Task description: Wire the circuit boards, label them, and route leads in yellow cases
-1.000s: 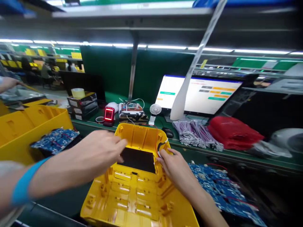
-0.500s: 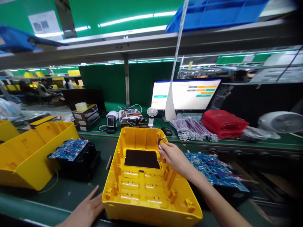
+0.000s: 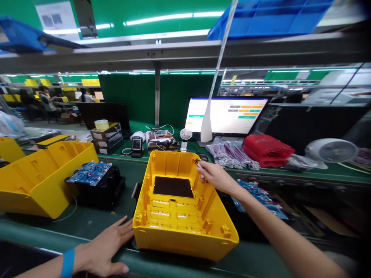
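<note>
A yellow plastic housing (image 3: pixel 185 245) stands in front of me, its open top facing up. Inside lies a flat black panel (image 3: pixel 173 187) toward the far end, with a thin wire along its right edge. At the housing's right wall my right hand (image 3: pixel 216 175) is closed around a cable (image 3: pixel 202 177), whose pale end shows below the fingers. A thin red wire (image 3: pixel 193 157) runs up from that hand to the far rim. My left hand (image 3: pixel 111 241) rests with fingers stretched out, fingertips at the housing's left front corner. A blue band (image 3: pixel 68 262) circles the left wrist.
Black units topped with blue circuit boards (image 3: pixel 92 172) sit on both sides, the right board (image 3: pixel 261 197) partly behind my forearm. Another yellow housing (image 3: pixel 55 193) stands left. Behind are a monitor (image 3: pixel 228 116), a scanner (image 3: pixel 136 146), bundled cables (image 3: pixel 232 154) and red packs (image 3: pixel 268 150).
The view has shifted slightly. My left hand has come further into view, its fingers now at the housing's corner. My right hand stays at the right wall with the cable, its grip slightly turned.
</note>
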`<state>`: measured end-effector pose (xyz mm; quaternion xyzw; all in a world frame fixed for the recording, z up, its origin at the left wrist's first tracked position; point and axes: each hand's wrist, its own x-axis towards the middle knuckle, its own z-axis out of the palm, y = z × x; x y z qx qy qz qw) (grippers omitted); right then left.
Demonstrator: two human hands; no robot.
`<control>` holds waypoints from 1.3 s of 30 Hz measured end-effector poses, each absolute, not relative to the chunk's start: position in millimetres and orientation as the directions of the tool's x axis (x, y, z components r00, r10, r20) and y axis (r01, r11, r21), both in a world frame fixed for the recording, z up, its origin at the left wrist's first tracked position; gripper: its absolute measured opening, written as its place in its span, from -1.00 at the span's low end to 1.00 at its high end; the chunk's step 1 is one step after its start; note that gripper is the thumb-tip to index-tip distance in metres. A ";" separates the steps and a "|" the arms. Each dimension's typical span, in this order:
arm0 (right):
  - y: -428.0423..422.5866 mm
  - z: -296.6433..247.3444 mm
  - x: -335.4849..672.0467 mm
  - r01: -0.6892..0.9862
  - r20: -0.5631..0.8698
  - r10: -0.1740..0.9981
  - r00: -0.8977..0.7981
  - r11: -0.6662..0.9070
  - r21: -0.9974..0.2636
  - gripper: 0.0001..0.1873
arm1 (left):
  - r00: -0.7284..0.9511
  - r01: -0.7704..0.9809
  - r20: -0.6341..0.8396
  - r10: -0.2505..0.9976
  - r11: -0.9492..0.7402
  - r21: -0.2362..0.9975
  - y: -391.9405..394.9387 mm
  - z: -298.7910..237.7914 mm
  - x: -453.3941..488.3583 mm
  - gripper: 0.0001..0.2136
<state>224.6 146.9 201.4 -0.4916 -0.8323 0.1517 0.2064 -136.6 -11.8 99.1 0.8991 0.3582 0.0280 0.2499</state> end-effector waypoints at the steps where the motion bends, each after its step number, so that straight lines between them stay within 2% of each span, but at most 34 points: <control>1: 149.3 204.2 224.7 0.755 0.195 0.884 -0.424 0.464 -0.463 -0.77 | 0.744 0.626 -0.122 0.657 -0.621 0.472 -10.8 96.0 -136.1 -0.21; 5: 160.5 218.3 225.8 0.787 0.222 0.905 -0.363 0.425 -0.447 -0.76 | 0.755 0.618 -0.122 0.644 -0.638 0.458 -6.8 87.9 -119.3 -0.13; 12: 157.3 256.4 233.8 0.880 0.272 0.929 -0.250 0.336 -0.337 -0.74 | 0.817 0.553 -0.102 0.568 -0.719 0.421 8.8 80.8 -61.2 -0.11; 15: 138.7 262.0 230.3 0.938 0.238 0.945 -0.226 0.277 -0.210 -0.76 | 0.845 0.510 -0.097 0.526 -0.735 0.447 14.6 79.0 -35.9 -0.13; 19: 112.1 254.4 221.3 0.986 0.238 0.958 -0.158 0.141 0.088 -0.76 | 0.849 0.492 -0.081 0.522 -0.725 0.481 14.6 75.2 -1.8 -0.09; 21: 102.7 248.2 217.0 0.973 0.248 0.954 -0.166 0.118 0.196 -0.74 | 0.843 0.494 -0.066 0.533 -0.723 0.483 13.6 72.7 15.3 -0.06; 26: 89.5 240.4 202.2 0.936 0.221 0.949 -0.226 0.148 0.320 -0.71 | 0.837 0.496 -0.053 0.544 -0.715 0.492 22.6 64.1 51.2 -0.07; 30: 78.0 238.1 184.5 0.902 0.208 0.933 -0.294 0.200 0.383 -0.73 | 0.835 0.435 -0.051 0.547 -0.601 0.671 31.7 59.4 53.4 -0.16; 32: 69.9 232.5 177.5 0.889 0.211 0.923 -0.322 0.218 0.404 -0.78 | 0.766 0.476 -0.069 0.639 -0.492 0.729 27.9 57.4 37.2 -0.24; 34: 61.4 222.7 173.9 0.873 0.207 0.915 -0.347 0.234 0.428 -0.82 | 0.613 0.580 -0.043 0.789 -0.412 0.703 17.4 51.2 8.0 -0.29; 36: 54.5 210.2 173.0 0.857 0.178 0.912 -0.370 0.260 0.446 -0.82 | 0.397 0.716 0.049 0.917 -0.342 0.609 2.3 38.0 -32.3 -0.33; 39: 48.8 192.4 172.3 0.857 0.142 0.915 -0.378 0.287 0.428 -0.78 | 0.093 0.905 0.239 0.967 -0.183 0.385 -23.4 11.0 -102.0 -0.44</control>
